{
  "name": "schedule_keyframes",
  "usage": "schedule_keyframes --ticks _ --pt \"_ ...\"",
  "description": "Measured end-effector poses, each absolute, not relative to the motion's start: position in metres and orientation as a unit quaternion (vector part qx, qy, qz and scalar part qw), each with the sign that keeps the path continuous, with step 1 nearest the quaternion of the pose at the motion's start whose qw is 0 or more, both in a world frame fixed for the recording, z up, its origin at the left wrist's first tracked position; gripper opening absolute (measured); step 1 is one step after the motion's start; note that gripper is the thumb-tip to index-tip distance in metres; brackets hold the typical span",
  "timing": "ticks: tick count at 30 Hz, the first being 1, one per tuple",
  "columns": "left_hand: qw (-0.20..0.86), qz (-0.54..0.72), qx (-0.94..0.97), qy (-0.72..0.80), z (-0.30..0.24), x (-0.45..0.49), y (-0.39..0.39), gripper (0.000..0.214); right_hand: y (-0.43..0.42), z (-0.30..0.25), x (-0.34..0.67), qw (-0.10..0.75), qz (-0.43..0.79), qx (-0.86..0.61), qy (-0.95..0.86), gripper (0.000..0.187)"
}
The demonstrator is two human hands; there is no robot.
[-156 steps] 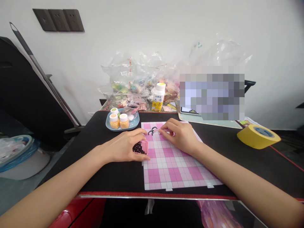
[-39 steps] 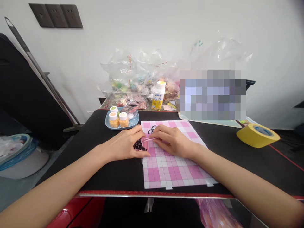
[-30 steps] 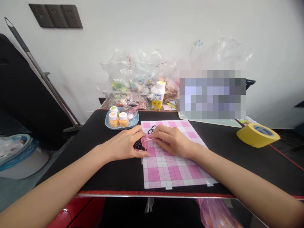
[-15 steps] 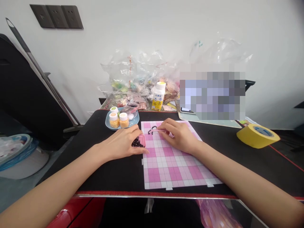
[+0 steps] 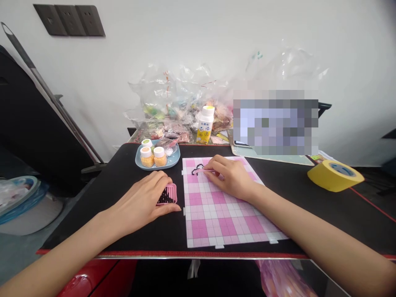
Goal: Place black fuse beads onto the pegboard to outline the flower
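Note:
My left hand [image 5: 148,194] is closed around a small pink ridged tray [image 5: 173,190] with black beads [image 5: 166,196] in it, over the black mat left of the pegboard. My right hand [image 5: 230,175] pinches pink tweezers [image 5: 208,170], whose tip points left at a curved outline of black beads [image 5: 197,167]. That outline lies near the far left corner of the pink-and-white checked pegboard [image 5: 198,227]. Part of the tweezers is hidden by my right fingers, and whether a bead sits in the tip is too small to tell.
A blue plate [image 5: 175,159] with small bead jars [image 5: 160,156] stands behind my left hand. A white-and-yellow bottle [image 5: 205,126] and bagged beads [image 5: 177,128] are at the back. Yellow tape [image 5: 324,175] lies at right, and a blurred screen [image 5: 275,123] stands behind.
My left hand has drawn the tray left and nearer to me, away from the pegboard's edge. My right hand stays at the bead outline, shifted slightly. The view has moved a little.

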State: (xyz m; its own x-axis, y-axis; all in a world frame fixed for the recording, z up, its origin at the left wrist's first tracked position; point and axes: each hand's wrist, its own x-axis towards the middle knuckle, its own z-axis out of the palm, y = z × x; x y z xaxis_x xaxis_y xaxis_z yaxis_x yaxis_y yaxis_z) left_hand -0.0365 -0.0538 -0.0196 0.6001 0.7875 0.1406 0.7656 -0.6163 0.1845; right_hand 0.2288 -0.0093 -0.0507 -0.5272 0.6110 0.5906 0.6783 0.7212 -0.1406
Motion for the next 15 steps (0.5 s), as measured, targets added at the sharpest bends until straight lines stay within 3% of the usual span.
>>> schedule_keyframes --ticks 7,12,15 --pt "0.072 0.129 0.892 0.428 -0.025 -0.037 -0.056 0.047 -0.009 -0.052 0.228 0.306 -0.059 -0.374 -0.873 0.02" --pt "0.042 0.172 0.896 0.408 -0.026 -0.04 -0.059 0.062 -0.008 -0.052 0.228 0.304 -0.058 -0.37 -0.876 0.019" --pt "0.014 0.251 0.877 0.41 -0.046 -0.056 -0.093 0.053 -0.008 -0.052 0.228 0.305 -0.063 -0.371 -0.875 0.018"
